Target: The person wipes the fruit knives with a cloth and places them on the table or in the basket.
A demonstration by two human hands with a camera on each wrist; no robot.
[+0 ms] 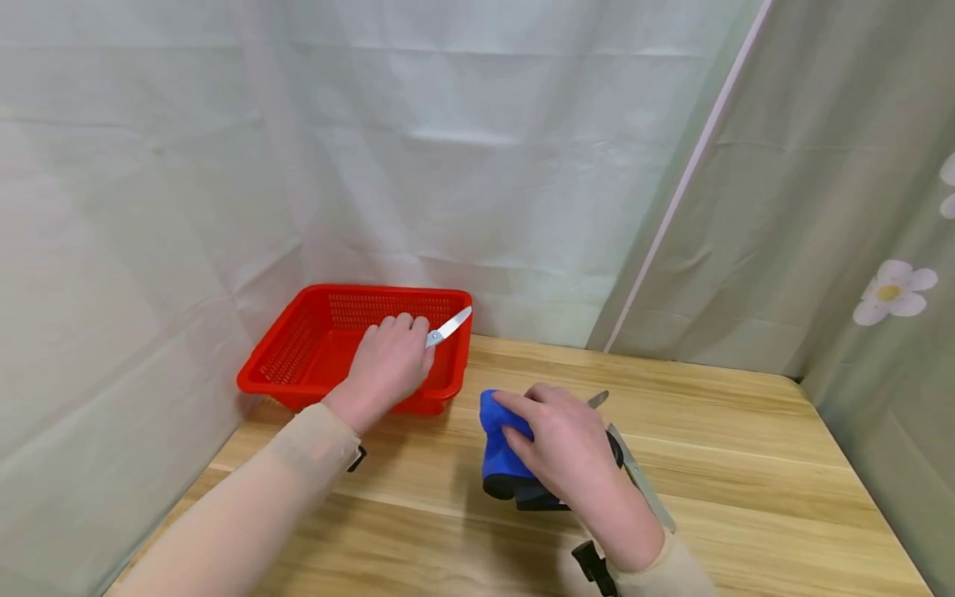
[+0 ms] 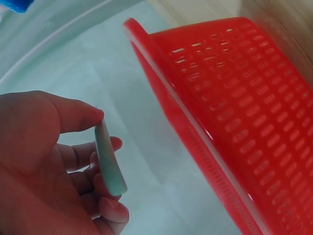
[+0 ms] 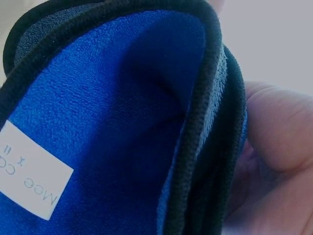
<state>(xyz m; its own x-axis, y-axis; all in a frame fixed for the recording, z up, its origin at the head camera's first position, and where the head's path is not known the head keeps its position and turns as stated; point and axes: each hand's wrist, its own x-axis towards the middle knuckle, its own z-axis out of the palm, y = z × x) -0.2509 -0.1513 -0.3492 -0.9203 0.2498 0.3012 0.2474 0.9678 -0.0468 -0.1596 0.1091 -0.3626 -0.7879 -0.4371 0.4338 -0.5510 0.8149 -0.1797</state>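
Observation:
My left hand [image 1: 390, 358] is over the red plastic basket [image 1: 249, 383], gripping a knife with a pale handle [image 2: 110, 161]. Its shiny blade [image 1: 456, 322] points right, across the basket's right rim. In the left wrist view the thumb and fingertips pinch the handle. My right hand [image 1: 563, 435] holds a folded blue cloth [image 1: 498, 439] with dark edging above the table. A white label [image 3: 35, 171] shows on the cloth in the right wrist view. Behind the right hand, a grey blade tip [image 1: 598, 399] pokes out, its other end hidden.
Another knife [image 1: 643, 481] appears just right of the right hand, partly behind the wrist. The wooden table [image 1: 753, 464] meets pale curtains [image 1: 477, 166] at the back and sides. The basket stands in the back left corner.

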